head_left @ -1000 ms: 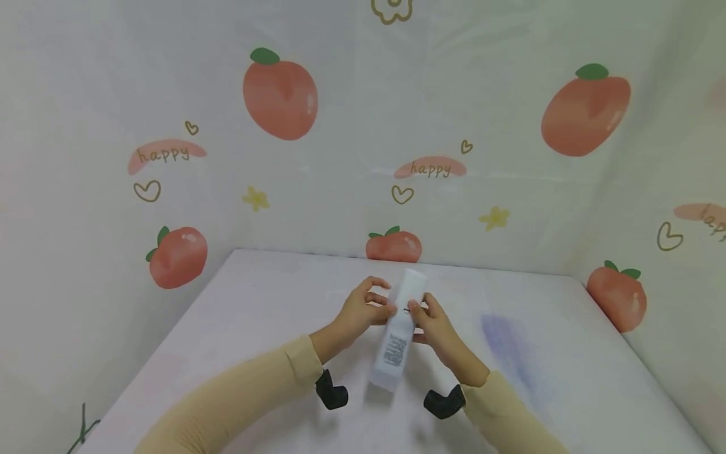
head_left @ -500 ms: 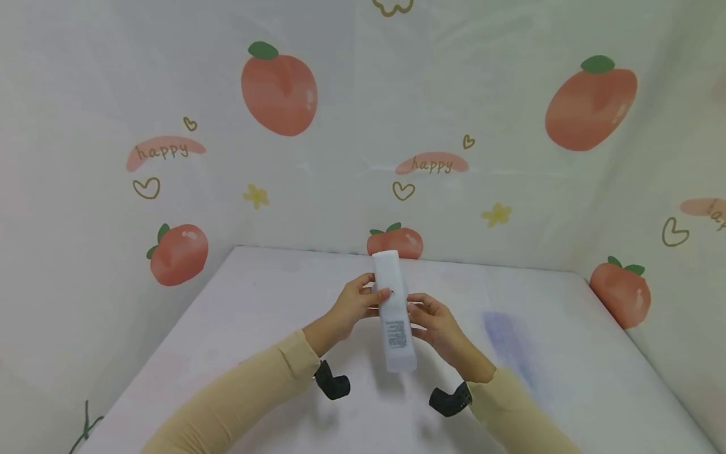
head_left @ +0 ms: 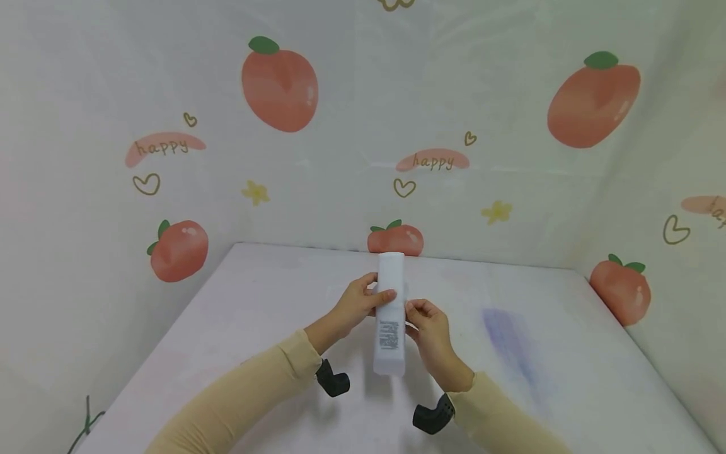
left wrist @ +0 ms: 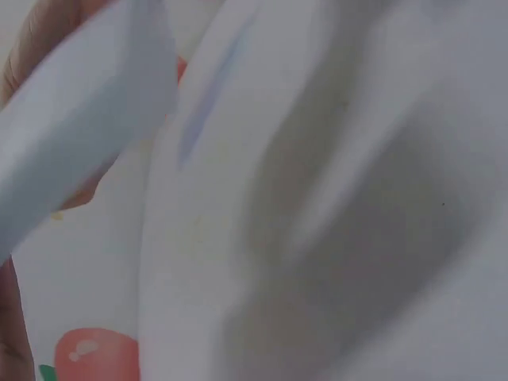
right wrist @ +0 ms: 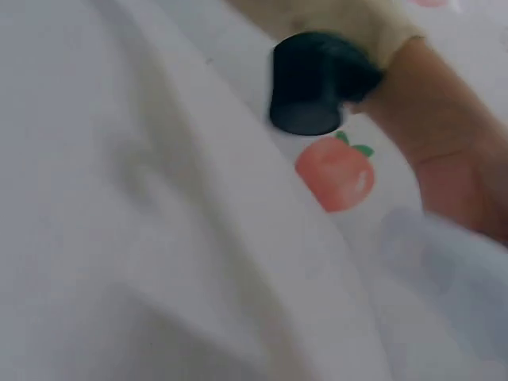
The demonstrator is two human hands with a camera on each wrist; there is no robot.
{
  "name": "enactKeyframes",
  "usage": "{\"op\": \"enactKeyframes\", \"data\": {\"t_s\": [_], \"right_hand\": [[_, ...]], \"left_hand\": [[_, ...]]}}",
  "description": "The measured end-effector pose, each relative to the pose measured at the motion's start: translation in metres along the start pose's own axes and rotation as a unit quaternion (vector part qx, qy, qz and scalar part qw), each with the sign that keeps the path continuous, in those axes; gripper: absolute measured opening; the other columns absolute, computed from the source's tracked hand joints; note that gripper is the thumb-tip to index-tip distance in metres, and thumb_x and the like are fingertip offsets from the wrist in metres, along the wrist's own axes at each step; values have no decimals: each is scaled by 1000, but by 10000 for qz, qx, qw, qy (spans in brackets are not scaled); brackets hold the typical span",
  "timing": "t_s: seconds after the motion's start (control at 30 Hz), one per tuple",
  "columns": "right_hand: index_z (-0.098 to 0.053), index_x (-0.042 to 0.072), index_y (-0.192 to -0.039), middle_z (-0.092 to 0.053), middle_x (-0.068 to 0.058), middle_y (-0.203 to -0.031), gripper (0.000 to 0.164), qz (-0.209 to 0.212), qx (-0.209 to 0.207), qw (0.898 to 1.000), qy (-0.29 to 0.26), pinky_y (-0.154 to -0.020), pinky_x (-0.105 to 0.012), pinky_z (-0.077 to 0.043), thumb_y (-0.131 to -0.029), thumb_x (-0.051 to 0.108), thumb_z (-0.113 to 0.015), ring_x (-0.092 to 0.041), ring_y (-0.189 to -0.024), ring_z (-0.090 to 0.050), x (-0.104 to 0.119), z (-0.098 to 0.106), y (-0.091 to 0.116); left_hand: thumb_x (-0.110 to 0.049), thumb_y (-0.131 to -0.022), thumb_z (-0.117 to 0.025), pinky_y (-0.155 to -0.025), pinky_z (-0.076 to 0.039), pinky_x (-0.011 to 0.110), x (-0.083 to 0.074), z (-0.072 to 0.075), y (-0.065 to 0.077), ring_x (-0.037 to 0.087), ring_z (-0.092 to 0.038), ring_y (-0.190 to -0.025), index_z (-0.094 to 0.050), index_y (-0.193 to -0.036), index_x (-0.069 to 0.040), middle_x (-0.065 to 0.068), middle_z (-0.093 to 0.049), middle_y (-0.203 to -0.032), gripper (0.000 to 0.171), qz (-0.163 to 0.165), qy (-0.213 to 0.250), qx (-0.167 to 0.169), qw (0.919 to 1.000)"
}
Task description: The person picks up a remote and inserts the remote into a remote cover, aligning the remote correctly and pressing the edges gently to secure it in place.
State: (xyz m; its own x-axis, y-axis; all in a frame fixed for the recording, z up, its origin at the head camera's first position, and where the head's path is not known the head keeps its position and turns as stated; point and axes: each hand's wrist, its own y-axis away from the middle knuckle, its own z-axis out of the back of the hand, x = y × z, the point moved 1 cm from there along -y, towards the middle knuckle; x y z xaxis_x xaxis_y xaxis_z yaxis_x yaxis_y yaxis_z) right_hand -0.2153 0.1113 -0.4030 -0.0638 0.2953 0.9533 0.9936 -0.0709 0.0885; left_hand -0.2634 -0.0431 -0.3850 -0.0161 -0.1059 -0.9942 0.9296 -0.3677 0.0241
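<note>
A long, narrow white box (head_left: 390, 302) with a block of small dark print low on its front is held up over the table, its long side nearly upright in the head view. My left hand (head_left: 355, 305) grips it from the left, thumb across the front and fingers behind. At the right edge, the thumb and fingertips of my right hand (head_left: 430, 331) pinch close together, with the other fingers curled. The left wrist view shows a blurred length of the box (left wrist: 87, 111) crossing in front of fingers. In the right wrist view, one end of the box (right wrist: 456, 278) appears below the left wrist.
The white table (head_left: 272, 277) bears a faint purple smear (head_left: 510, 347) on the right. Behind it hangs a white cloth (head_left: 340, 157) printed with red fruit and "happy" lettering. A black wrist camera (head_left: 333, 379) juts from the left sleeve, another black camera (head_left: 433, 416) from the right.
The box has turned from leaning right at the top to nearly upright, passing through a leftward lean. My right hand left its front and now pinches at its right edge.
</note>
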Motion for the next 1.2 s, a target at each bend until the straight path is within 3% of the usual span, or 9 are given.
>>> {"op": "enactKeyframes", "data": {"t_s": [0.23,0.4,0.53,0.63,0.7,0.87,1.0,1.1,1.2], "right_hand": [[-47,-10,-104,-51,0,-82,16,370,195,9991,-10,-66,-16,-46,-103,5,-42,-6,-74,-50,7,-10,-2],[-46,-15,-110,-48,-1,-83,21,-11,93,10000,33,-67,-17,-44,-103,4,-38,-8,-73,-47,10,-12,-7],[-48,-11,-107,-48,-1,-82,17,-295,249,9992,70,-67,-17,-44,-103,3,-39,-9,-74,-46,11,-10,-10],[-49,-5,-103,-50,-1,-85,11,-145,617,9979,100,-70,-17,-46,-102,5,-43,-11,-77,-49,14,-5,-12],[-45,1,-109,-53,-2,-92,10,-27,950,9952,222,-76,-20,-47,-103,9,-43,-12,-84,-53,17,-2,-12],[-23,20,-137,-48,-8,-123,35,27,1559,9862,552,-87,-34,-48,-106,30,-36,-17,-105,-58,21,2,-9],[-25,15,-146,-44,-20,-135,47,73,1603,9842,746,-90,-45,-52,-105,31,-41,-23,-109,-59,24,6,-8],[-32,9,-145,-46,-23,-135,47,128,1374,9867,858,-89,-49,-53,-103,24,-47,-24,-107,-61,27,10,-11],[-37,7,-142,-50,-21,-130,44,145,1097,9893,952,-86,-49,-54,-102,21,-49,-23,-102,-63,29,14,-13]], "left_hand": [[-24,-92,-67,-69,-58,34,-14,6,1,18,-69,-79,-51,-130,-3,19,-70,-98,46,-205,-603,298,9975],[-27,-91,-69,-65,-57,30,-12,7,7,14,-67,-77,-50,-133,-3,14,-71,-94,52,-104,-1069,391,9934],[-30,-90,-70,-65,-57,30,-10,8,12,14,-66,-75,-50,-130,-3,12,-71,-89,52,-161,-1250,289,9916],[-32,-89,-71,-68,-58,32,-15,9,11,17,-68,-78,-51,-127,-6,13,-71,-91,51,-356,-1173,44,9924],[-32,-87,-72,-71,-58,33,-18,9,11,18,-68,-81,-51,-126,-9,13,-71,-94,50,-501,-1201,-167,9914],[-34,-82,-78,-68,-54,32,-21,3,16,17,-65,-77,-56,-121,-17,7,-70,-99,48,-821,-1766,-507,9795],[-36,-77,-81,-64,-51,31,-16,-4,21,15,-62,-70,-56,-120,-22,4,-68,-103,51,-864,-2215,-366,9706],[-33,-78,-81,-69,-54,31,-10,-6,21,16,-65,-76,-46,-132,-25,7,-61,-112,65,-720,-1767,-282,9812],[-22,-86,-74,-77,-58,36,-4,-5,19,20,-67,-87,-43,-136,-14,15,-57,-114,60,-609,-748,-286,9949]]}}
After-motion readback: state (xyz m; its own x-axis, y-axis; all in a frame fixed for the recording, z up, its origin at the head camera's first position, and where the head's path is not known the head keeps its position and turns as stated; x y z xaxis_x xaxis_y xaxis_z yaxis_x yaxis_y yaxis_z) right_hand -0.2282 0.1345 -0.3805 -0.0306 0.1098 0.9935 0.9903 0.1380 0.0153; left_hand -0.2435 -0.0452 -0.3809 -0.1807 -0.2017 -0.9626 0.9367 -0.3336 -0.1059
